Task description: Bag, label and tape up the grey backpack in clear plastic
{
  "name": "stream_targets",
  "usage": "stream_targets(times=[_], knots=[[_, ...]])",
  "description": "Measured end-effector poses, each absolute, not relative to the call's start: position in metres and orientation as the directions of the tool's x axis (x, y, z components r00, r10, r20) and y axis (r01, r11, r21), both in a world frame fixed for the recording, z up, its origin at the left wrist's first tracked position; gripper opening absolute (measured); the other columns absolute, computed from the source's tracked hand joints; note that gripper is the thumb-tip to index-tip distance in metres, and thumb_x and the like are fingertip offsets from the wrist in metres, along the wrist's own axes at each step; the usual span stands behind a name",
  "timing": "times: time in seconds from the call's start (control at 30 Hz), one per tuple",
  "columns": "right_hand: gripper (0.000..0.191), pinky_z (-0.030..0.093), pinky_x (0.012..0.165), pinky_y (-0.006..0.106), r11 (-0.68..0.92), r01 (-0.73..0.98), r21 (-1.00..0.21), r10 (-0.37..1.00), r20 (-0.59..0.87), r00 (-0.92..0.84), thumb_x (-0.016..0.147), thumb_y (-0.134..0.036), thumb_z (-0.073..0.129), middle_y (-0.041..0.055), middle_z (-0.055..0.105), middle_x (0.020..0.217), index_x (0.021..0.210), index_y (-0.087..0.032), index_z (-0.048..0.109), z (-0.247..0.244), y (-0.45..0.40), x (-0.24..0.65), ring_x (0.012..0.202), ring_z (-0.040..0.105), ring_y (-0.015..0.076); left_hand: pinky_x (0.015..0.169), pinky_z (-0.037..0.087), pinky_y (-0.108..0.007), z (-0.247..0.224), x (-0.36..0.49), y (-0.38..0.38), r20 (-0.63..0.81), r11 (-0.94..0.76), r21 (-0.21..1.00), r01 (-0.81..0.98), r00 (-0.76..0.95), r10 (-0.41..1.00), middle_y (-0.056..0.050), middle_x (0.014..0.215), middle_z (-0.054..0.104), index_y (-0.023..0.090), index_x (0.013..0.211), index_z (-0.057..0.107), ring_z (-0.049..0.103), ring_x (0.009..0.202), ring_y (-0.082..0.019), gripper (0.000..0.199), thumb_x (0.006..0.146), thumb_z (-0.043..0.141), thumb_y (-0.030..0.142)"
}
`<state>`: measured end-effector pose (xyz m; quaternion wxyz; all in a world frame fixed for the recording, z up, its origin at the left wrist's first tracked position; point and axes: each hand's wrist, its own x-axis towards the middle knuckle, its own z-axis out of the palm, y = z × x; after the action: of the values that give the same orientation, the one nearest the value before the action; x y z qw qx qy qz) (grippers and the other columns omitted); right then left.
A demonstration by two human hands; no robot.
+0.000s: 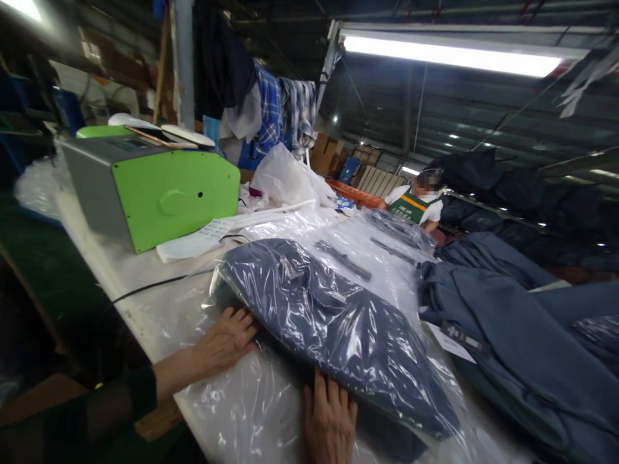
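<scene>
My left hand (pixel 226 338) lies flat, fingers spread, on the clear plastic at the near end of the bagged navy garment (pixel 333 322). My right hand (pixel 330 419) presses open-palmed under the garment's near edge. Beyond the garment stands a green machine (pixel 159 190); loose navy cloth (pixel 522 335) is piled beside it.

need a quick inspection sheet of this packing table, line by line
surface: long table covered in clear plastic sheet
job's things: folded navy garment in clear bag, lying flat
clutter: green machine, white plastic tray, stacked navy garments, empty clear bags
hands: left hand flat at the bag's open end; right hand flat at its near edge
cables: black cable across the table
surroundings: another person at the far end, hanging clothes, strip light
</scene>
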<state>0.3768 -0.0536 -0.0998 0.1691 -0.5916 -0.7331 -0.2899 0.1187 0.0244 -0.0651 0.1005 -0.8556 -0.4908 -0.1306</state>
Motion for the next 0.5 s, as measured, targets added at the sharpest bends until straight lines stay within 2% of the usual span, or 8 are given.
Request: stream_targets(times=[0.07, 0.1, 0.17, 0.23, 0.27, 0.37, 0.43, 0.5], knots=[[0.026, 0.041, 0.076, 0.044, 0.102, 0.969, 0.225, 0.797, 0.565, -0.215, 0.093, -0.022, 0.046, 0.0107, 0.068, 0.103, 0.112, -0.016, 0.063, -0.099, -0.051, 0.372, 0.090, 0.059, 0.0295, 0.090, 0.042, -0.048, -0.068, 0.111, 0.011, 0.339, -0.496, 0.057, 0.866, 0.451, 0.826, -0.015, 0.115, 0.063, 0.016, 0.114, 0.063, 0.054, 0.109, -0.031, 0.029, 0.086, 0.057, 0.022], [0.026, 0.040, 0.077, 0.045, 0.094, 0.970, 0.225, 0.804, 0.558, -0.207, 0.093, -0.023, 0.046, 0.0109, 0.068, 0.103, 0.112, -0.016, 0.063, -0.100, -0.050, 0.371, 0.090, 0.059, 0.0298, 0.093, 0.041, -0.047, -0.070, 0.107, -0.001, 0.352, -0.489, 0.168, 0.856, 0.412, 0.841, -0.014, 0.118, 0.062, 0.016, 0.116, 0.062, 0.054, 0.112, -0.031, 0.031, 0.087, 0.054, 0.024], [0.027, 0.040, 0.078, 0.045, 0.091, 0.970, 0.224, 0.810, 0.549, -0.203, 0.094, -0.023, 0.044, 0.0110, 0.067, 0.102, 0.112, -0.015, 0.063, -0.104, -0.050, 0.371, 0.090, 0.059, 0.0299, 0.093, 0.044, -0.041, -0.075, 0.101, -0.031, 0.312, -0.396, 0.507, 0.766, 0.265, 0.912, -0.012, 0.117, 0.064, 0.019, 0.113, 0.064, 0.056, 0.110, -0.029, 0.032, 0.089, 0.050, 0.034], [0.029, 0.039, 0.078, 0.045, 0.104, 0.967, 0.232, 0.805, 0.552, -0.219, 0.095, -0.023, 0.041, 0.0109, 0.068, 0.101, 0.113, -0.015, 0.062, -0.106, -0.050, 0.372, 0.088, 0.060, 0.0291, 0.078, 0.051, -0.033, -0.080, 0.100, -0.065, 0.085, -0.117, 0.825, 0.552, 0.084, 0.993, -0.008, 0.099, 0.069, 0.021, 0.099, 0.068, 0.063, 0.090, -0.024, 0.033, 0.087, 0.050, 0.046], [0.030, 0.039, 0.078, 0.044, 0.116, 0.965, 0.237, 0.797, 0.557, -0.232, 0.096, -0.023, 0.039, 0.0110, 0.068, 0.100, 0.114, -0.015, 0.061, -0.106, -0.050, 0.373, 0.087, 0.060, 0.0286, 0.067, 0.052, -0.030, -0.081, 0.102, -0.081, -0.056, 0.050, 0.908, 0.415, 0.002, 0.998, -0.007, 0.088, 0.070, 0.020, 0.094, 0.067, 0.064, 0.077, -0.022, 0.036, 0.083, 0.052, 0.052], [0.036, 0.038, 0.075, 0.042, 0.160, 0.955, 0.250, 0.746, 0.602, -0.283, 0.098, -0.022, 0.029, 0.0119, 0.069, 0.094, 0.113, -0.012, 0.061, -0.102, -0.051, 0.375, 0.080, 0.061, 0.0270, 0.043, 0.043, -0.024, -0.078, 0.112, -0.112, -0.361, 0.376, 0.927, 0.012, -0.251, 0.898, -0.003, 0.066, 0.063, 0.017, 0.093, 0.062, 0.057, 0.055, -0.018, 0.049, 0.070, 0.062, 0.060], [0.039, 0.038, 0.072, 0.041, 0.196, 0.947, 0.256, 0.733, 0.603, -0.315, 0.099, -0.023, 0.026, 0.0120, 0.069, 0.090, 0.112, -0.010, 0.060, -0.097, -0.051, 0.377, 0.076, 0.062, 0.0264, 0.037, 0.035, -0.020, -0.070, 0.120, -0.117, -0.450, 0.428, 0.892, -0.142, -0.343, 0.824, -0.004, 0.067, 0.062, 0.015, 0.090, 0.060, 0.056, 0.051, -0.015, 0.054, 0.063, 0.067, 0.062], [0.036, 0.039, 0.072, 0.040, 0.227, 0.940, 0.254, 0.749, 0.572, -0.335, 0.100, -0.026, 0.030, 0.0116, 0.069, 0.090, 0.114, -0.010, 0.059, -0.091, -0.051, 0.378, 0.076, 0.063, 0.0260, 0.035, 0.028, -0.018, -0.063, 0.127, -0.113, -0.509, 0.471, 0.861, -0.192, -0.296, 0.808, -0.006, 0.070, 0.064, 0.013, 0.079, 0.059, 0.055, 0.046, -0.013, 0.057, 0.059, 0.068, 0.065]])
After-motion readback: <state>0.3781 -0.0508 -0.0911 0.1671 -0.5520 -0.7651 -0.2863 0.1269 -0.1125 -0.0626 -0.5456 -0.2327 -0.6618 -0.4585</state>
